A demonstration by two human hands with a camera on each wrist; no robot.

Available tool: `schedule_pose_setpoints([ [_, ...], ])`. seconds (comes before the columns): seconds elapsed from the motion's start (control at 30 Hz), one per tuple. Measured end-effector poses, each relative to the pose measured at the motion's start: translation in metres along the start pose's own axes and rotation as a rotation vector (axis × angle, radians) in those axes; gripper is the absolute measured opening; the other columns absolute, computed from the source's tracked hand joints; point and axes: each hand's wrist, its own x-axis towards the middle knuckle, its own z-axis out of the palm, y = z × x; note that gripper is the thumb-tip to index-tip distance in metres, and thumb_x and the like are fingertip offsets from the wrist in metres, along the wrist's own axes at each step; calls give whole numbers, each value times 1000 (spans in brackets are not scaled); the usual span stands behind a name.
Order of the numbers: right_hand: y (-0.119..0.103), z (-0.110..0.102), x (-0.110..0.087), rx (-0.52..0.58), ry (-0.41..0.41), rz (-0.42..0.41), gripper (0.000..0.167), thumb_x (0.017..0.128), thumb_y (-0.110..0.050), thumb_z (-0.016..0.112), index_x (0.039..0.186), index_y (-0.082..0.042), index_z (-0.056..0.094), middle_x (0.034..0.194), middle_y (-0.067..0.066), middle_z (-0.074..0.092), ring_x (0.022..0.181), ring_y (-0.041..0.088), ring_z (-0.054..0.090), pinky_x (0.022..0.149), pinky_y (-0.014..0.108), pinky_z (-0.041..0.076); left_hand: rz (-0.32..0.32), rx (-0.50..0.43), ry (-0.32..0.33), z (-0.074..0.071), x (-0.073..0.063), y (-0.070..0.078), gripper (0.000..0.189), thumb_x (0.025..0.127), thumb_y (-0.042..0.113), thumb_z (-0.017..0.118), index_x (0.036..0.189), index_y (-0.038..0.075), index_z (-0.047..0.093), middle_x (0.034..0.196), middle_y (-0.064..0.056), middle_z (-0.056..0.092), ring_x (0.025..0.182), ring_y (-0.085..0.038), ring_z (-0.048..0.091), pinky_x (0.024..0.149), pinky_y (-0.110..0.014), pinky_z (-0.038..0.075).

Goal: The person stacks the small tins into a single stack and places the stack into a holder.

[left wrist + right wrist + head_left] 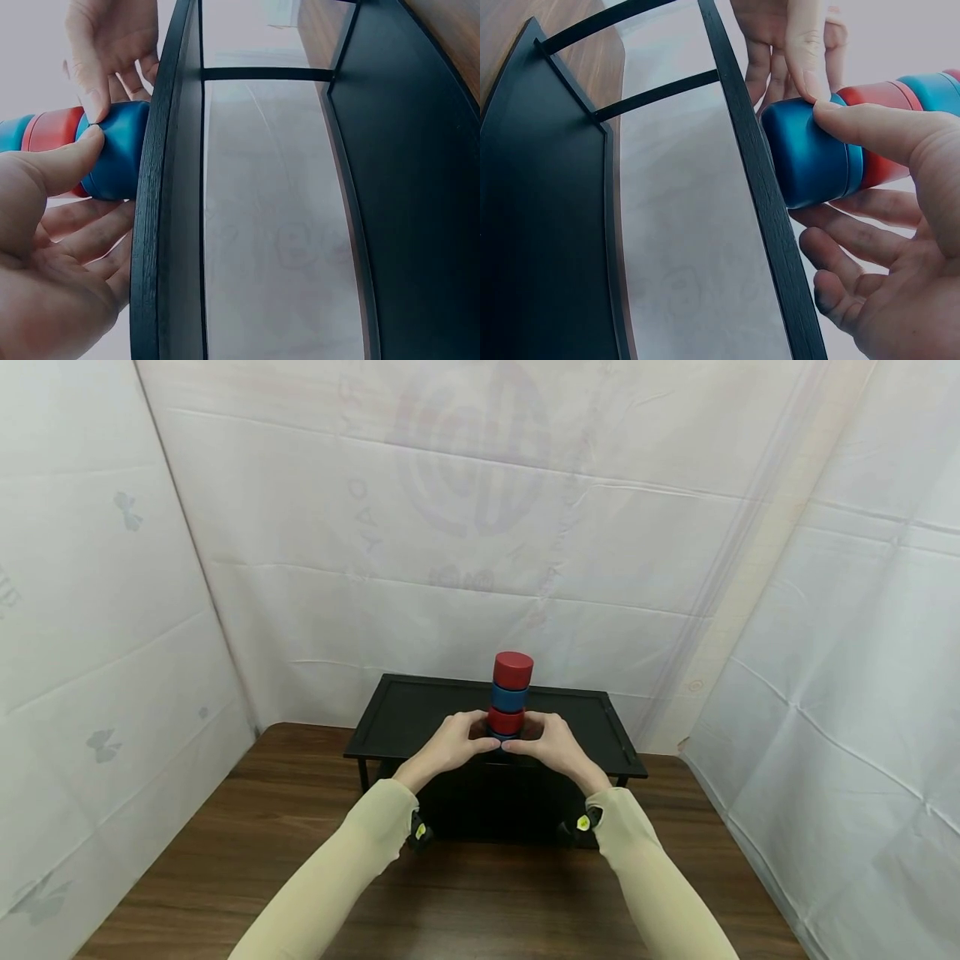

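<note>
A stack of red and blue canisters stands upright on the top of a black two-level rack [427,703]. From the top down come a red canister [513,672], a blue canister [509,698], a second red canister [505,722] and a bottom blue canister [124,154]. My left hand [453,742] holds the bottom blue one from the left, thumb in front and fingers behind. From the right, my right hand [553,745] grips the same canister alike. Both thumb tips meet near its upper rim.
Under the rack top is a lower black shelf [547,195] on thin legs. The rack stands on a brown wooden table [300,827]. White sheeting [337,527] hangs behind and on both sides.
</note>
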Motion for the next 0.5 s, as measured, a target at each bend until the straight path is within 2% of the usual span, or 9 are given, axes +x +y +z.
schedule_pose_setpoints([
  [0.37, -3, -1, -1, 3, -6, 16, 53, 84, -29, 75, 129, -7, 60, 109, 11, 70, 97, 21, 61, 82, 37, 51, 2, -4, -2, 0, -1, 2, 49, 93, 20, 65, 136, 3, 52, 121, -14, 67, 108, -25, 65, 95, -43, 52],
  [0.5, -3, 0, -1, -4, -9, 16, 52, 84, -29, 74, 129, -7, 60, 109, 11, 70, 95, 21, 61, 80, 34, 50, 1, 4, -5, 0, 0, 1, 48, 93, 20, 65, 136, 4, 52, 120, -13, 67, 107, -24, 65, 94, -43, 52],
])
